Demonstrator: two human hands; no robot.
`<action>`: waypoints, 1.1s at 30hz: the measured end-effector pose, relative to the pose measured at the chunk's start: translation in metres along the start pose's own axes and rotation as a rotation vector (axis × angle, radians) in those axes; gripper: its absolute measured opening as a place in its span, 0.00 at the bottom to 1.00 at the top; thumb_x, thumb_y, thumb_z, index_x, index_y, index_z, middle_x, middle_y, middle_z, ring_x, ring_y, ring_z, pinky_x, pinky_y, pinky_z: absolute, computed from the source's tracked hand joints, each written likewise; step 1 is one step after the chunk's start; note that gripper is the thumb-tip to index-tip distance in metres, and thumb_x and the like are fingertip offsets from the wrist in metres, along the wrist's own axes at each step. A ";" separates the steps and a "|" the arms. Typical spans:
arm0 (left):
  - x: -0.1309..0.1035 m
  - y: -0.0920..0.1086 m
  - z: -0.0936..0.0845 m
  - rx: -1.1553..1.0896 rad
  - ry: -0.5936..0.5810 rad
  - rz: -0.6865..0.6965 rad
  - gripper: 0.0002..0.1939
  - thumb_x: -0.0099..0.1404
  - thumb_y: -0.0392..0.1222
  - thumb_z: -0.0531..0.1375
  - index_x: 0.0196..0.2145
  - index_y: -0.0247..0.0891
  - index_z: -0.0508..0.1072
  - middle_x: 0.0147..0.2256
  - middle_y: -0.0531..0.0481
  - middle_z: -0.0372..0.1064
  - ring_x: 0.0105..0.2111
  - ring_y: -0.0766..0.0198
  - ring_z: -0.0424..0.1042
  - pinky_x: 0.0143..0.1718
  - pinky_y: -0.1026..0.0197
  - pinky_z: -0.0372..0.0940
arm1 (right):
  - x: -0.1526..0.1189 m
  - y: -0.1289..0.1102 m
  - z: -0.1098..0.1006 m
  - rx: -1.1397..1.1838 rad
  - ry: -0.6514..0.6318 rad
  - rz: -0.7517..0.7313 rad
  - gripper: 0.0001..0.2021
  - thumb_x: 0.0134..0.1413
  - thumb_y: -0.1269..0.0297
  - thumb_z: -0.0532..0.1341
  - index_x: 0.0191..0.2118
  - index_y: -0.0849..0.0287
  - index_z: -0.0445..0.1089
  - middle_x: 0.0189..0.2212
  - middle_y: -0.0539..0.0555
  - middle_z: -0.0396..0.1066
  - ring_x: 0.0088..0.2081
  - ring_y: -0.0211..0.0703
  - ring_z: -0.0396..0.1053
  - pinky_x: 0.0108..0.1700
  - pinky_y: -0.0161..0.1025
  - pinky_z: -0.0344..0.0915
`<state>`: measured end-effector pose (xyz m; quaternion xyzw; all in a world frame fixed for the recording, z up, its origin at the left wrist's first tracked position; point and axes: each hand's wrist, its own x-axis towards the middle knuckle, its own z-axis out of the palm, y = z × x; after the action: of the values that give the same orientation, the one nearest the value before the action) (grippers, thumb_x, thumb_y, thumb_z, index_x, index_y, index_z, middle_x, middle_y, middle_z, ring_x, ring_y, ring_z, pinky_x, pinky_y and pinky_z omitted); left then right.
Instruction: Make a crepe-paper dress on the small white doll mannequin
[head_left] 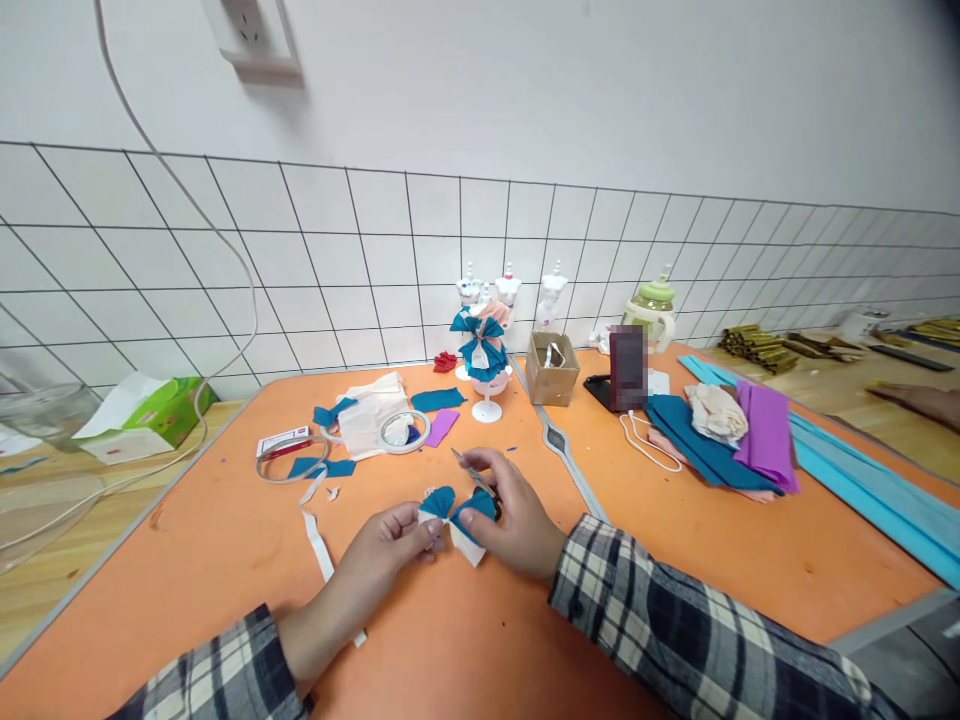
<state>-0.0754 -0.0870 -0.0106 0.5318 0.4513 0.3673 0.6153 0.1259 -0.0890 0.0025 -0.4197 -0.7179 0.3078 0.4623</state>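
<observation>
Above the orange table, a blue and white crepe paper bow [478, 511] is held between my two hands. My left hand [401, 535] is closed, pinching the bow's left side with thumb and fingers. Closed around the right side is my right hand [517, 515], its thumb pressed on the blue paper. A pair of scissors [474, 472] also rests in the right hand, its thin metal blade pointing up and left; the handle is mostly hidden. Just behind stands a small dress form [486, 365] dressed in blue paper with a bow. A white paper strip [318, 545] lies beside my left forearm.
Tape rolls [403, 431], cream paper [367, 410] and blue scraps lie at the back left. A cardboard box [553, 370], a phone [628, 368] and a green-lidded bottle [651, 308] stand behind. Folded crepe paper [697, 440] is at right. Another person's hand [915, 397] shows far right.
</observation>
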 end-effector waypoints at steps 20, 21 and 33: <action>0.082 0.035 0.016 0.376 0.215 0.423 0.16 0.65 0.52 0.58 0.44 0.39 0.71 0.45 0.41 0.75 0.47 0.54 0.74 0.50 0.53 0.66 | 0.027 0.021 -0.037 0.524 -0.068 0.375 0.19 0.40 0.52 0.72 0.34 0.60 0.72 0.31 0.53 0.76 0.32 0.42 0.72 0.36 0.40 0.69; 0.100 0.036 0.018 0.419 0.207 0.429 0.18 0.65 0.51 0.58 0.48 0.38 0.70 0.50 0.39 0.73 0.51 0.53 0.72 0.52 0.52 0.65 | 0.028 0.022 -0.041 0.538 -0.063 0.385 0.20 0.41 0.51 0.71 0.35 0.60 0.73 0.31 0.53 0.76 0.32 0.42 0.72 0.36 0.40 0.69; 0.171 0.015 0.034 1.099 0.059 0.490 0.20 0.70 0.42 0.53 0.58 0.44 0.69 0.62 0.39 0.63 0.64 0.45 0.57 0.64 0.30 0.29 | 0.033 0.055 -0.062 0.385 -0.097 0.362 0.21 0.45 0.49 0.68 0.38 0.61 0.71 0.34 0.53 0.76 0.36 0.44 0.73 0.39 0.41 0.69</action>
<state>0.0121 0.0640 -0.0232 0.8499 0.4565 0.2259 0.1349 0.1935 -0.0310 -0.0064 -0.4304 -0.5808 0.5362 0.4358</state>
